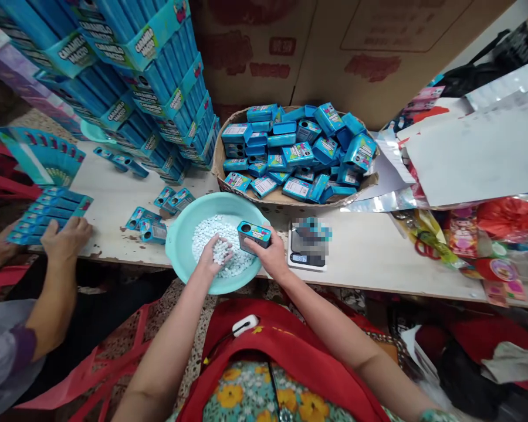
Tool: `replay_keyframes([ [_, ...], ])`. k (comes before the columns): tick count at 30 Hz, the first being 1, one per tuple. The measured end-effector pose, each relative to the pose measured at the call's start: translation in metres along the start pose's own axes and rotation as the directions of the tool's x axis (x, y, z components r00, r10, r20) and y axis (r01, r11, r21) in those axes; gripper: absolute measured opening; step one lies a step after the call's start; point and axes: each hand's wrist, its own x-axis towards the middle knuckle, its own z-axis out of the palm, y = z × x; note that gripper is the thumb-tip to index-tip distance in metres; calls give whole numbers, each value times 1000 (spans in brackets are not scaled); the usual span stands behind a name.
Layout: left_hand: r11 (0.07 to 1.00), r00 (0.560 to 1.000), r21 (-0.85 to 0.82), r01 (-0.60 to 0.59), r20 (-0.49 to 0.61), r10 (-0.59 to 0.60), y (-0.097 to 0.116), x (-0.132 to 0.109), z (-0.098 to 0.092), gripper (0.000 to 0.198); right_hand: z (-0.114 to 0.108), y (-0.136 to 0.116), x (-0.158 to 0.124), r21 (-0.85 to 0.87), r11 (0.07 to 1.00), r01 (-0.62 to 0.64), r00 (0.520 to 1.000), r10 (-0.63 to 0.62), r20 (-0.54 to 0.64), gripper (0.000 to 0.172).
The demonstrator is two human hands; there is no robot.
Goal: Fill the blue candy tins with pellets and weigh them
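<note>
A turquoise plastic basin [173, 258] of small white candies [242, 261] is in front of me at the table's edge. Inside it, my left hand [209, 258] is cupped, palm up, around a handful of the candies. My right hand [270, 252] grips a small blue candy tin [257, 232] over the basin's right side. A dark round opening shows in the tin's top. Just right of that hand is a small digital scale [308, 259]; what lies on its plate is blurred out.
Behind the basin, a cardboard tray [286, 201] is heaped with blue tins. Tall stacks of boxed tins [158, 88] rise at back left; several loose tins [152, 228] stand nearby. At left, a co-worker's hands [68, 237] hold a row of tins. Packaging and red scissors [426, 249] lie right.
</note>
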Motion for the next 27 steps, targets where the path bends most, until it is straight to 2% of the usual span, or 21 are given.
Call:
replay_keyframes([
  [3, 988, 998, -151, -39, 34, 45, 20, -5, 8, 27, 6, 2, -1, -104, 990, 93, 995, -89, 42, 40],
  [6, 939, 973, -294, -181, 83, 214, 38, -19, 25, 26, 16, 6, -3, -181, 959, 218, 970, -192, 149, 34],
  [9, 885, 921, -291, -363, 34, 389, 47, -31, 43, 26, 24, 7, -4, -220, 937, 273, 943, -215, 253, 31],
  [13, 826, 856, -236, -512, -60, 514, 47, -34, 54, 23, 28, 1, -5, -275, 918, 286, 942, -218, 254, 34],
  [20, 826, 831, -91, -556, -88, 549, 43, -31, 62, 29, 28, -7, -5, -381, 844, 379, 900, -240, 363, 35],
  [24, 825, 826, -80, -560, -132, 548, 40, -27, 63, 32, 27, -7, 0, -402, 857, 324, 929, -207, 306, 37],
  [27, 829, 827, -73, -554, -162, 539, 38, -23, 64, 33, 25, -6, 3, -364, 865, 345, 912, -218, 348, 38],
])
